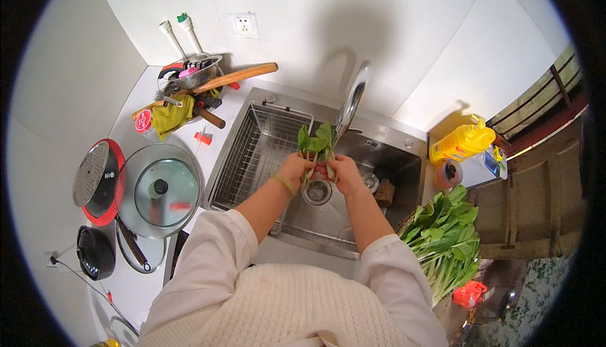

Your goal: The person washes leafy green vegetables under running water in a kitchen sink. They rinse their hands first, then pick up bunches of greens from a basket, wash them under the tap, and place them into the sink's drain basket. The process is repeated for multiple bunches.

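Observation:
Both my hands are over the stainless steel sink [326, 233], in front of the curved chrome faucet [355, 93]. Leafy greens [316, 144] with pale stems stand upright between them, leaves towards the faucet. My left hand [297, 168] grips the stems on one side, a yellowish band around its wrist. My right hand [347, 172] holds the stems on the other side. Just below the hands shows the round drain strainer [317, 192]. A wire draining basket [255, 157] hangs in the sink's left part. Whether water is running, I cannot tell.
A large heap of leafy greens [447, 238] lies right of the sink, near a yellow pump bottle [461, 141]. On the left counter are a glass lid [165, 190], a black pot [96, 252] and a steel colander [201, 70] among utensils. A brown block [385, 192] sits in the sink.

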A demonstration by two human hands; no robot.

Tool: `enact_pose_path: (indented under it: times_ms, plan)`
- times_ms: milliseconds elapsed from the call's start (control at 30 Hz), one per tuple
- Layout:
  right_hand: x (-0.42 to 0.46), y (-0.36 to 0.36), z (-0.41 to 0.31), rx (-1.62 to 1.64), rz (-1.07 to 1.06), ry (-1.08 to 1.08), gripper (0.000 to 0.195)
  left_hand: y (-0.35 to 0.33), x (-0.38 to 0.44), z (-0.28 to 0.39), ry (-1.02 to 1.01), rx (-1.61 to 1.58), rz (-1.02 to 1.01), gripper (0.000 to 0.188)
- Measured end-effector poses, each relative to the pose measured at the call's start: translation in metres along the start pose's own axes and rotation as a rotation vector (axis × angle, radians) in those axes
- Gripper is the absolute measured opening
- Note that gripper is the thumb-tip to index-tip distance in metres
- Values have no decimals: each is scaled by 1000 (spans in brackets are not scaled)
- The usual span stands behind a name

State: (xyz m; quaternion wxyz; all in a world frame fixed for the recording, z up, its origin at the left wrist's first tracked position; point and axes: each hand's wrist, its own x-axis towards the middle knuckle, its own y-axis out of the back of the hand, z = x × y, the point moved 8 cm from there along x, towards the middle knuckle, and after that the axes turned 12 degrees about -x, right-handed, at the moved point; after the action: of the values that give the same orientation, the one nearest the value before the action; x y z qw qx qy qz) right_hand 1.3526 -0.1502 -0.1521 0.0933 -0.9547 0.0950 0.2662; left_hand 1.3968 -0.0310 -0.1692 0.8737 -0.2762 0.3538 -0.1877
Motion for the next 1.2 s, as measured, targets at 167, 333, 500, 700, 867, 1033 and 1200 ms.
enact_pose_path:
  times_ms: [167,333,500,700,867,1033,1200]
  plan:
    - [14,4,5,-38,1,-3,16,-2,12,1,13,-17,-2,24]
    - [23,12,16,-113,51,14,16,-3,23,-9,36,-19,-34,19]
    - [21,7,14,-134,22,56,15,-15,24,-13,64,-98,-59,19]
    - [12,-2,12,-144,-97,56,12,-7,30,-12,31,-58,-97,24]
    - [13,7,19,-150,-90,-19,17,-3,31,-15,9,-100,-57,26]
    - [9,-4,14,-214,-198,36,20,14,40,-22,63,-131,-99,31]
    - [7,4,16,-65,-156,-11,22,14,38,-14,-21,-115,-80,32]
